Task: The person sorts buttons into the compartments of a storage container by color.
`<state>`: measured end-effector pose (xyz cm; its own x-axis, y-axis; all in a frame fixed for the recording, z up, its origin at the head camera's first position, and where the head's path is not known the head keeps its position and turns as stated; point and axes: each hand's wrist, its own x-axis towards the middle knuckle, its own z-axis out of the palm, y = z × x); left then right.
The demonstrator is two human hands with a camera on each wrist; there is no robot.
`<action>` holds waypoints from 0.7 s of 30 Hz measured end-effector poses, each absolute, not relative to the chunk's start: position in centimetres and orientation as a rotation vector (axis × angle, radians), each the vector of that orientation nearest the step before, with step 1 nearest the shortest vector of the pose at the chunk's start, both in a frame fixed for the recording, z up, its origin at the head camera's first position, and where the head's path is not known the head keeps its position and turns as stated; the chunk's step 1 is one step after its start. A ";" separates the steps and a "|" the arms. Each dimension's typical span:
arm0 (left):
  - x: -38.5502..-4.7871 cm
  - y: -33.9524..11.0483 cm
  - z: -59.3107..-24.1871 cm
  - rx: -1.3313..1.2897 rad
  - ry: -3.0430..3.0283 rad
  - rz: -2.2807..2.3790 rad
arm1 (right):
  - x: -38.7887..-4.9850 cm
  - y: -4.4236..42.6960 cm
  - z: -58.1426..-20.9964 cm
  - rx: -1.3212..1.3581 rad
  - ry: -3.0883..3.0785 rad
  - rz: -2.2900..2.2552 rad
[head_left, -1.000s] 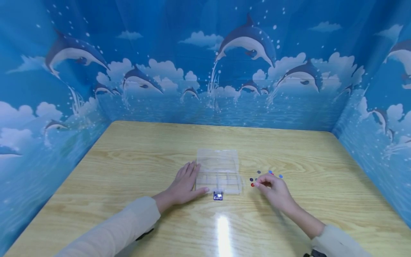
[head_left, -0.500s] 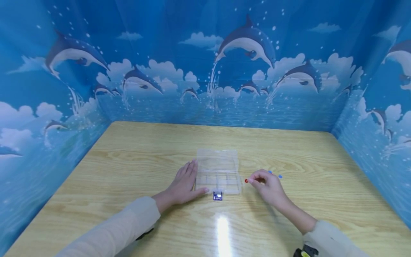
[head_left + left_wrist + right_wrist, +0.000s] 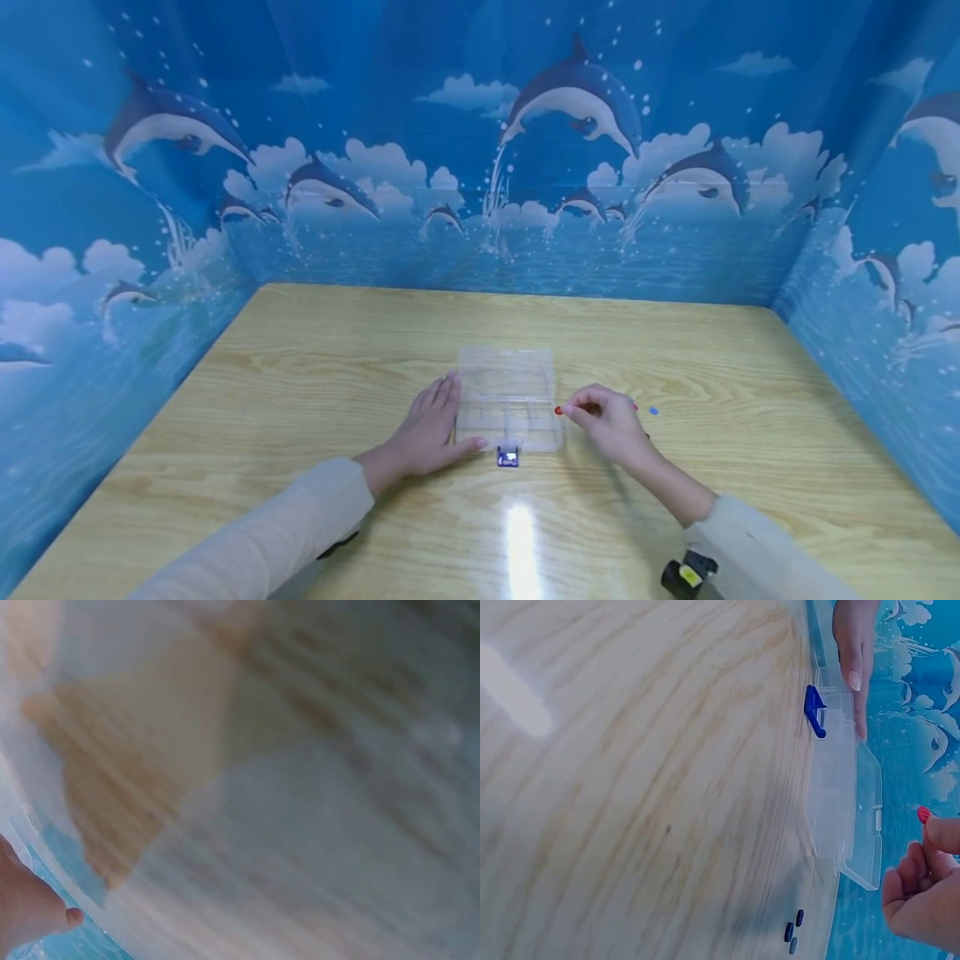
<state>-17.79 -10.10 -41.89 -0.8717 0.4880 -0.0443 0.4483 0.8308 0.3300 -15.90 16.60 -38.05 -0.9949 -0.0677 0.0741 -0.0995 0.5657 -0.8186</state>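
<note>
A clear plastic compartment box lies on the table with its lid laid back and its blue latch at the front. My left hand rests against the box's left side, fingers straight, thumb by the front edge. Between thumb and fingertip, my right hand pinches a red button, held at the box's right edge in the head view. In the right wrist view the button is raised above the table. The left wrist view is mostly blurred, with part of the left hand at its lower left.
Several dark buttons lie on the wooden table. A blue button lies right of the right hand, which partly hides other buttons. A dolphin-print curtain surrounds the table's back and sides.
My right hand has picked the red button up from among the others and carried it left to the box's right edge. The left hand and box stay in place.
</note>
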 end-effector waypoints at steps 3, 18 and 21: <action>-17.8 -10.1 -41.9 0.742 2.891 0.464 | -16.1 16.2 -38.0 0.119 -2.760 1.482; -17.5 -10.1 -41.8 0.734 2.914 0.450 | -17.2 14.7 -38.3 0.080 -2.744 1.568; -17.6 -10.1 -41.8 0.723 2.908 0.449 | -17.2 14.5 -38.3 0.066 -2.751 1.569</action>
<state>-17.55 -10.05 -41.78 -0.8803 0.4730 -0.0361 0.4401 0.8427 0.3100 -17.22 14.50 -38.26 -0.9988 -0.0490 -0.0016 -0.0235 0.5086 -0.8607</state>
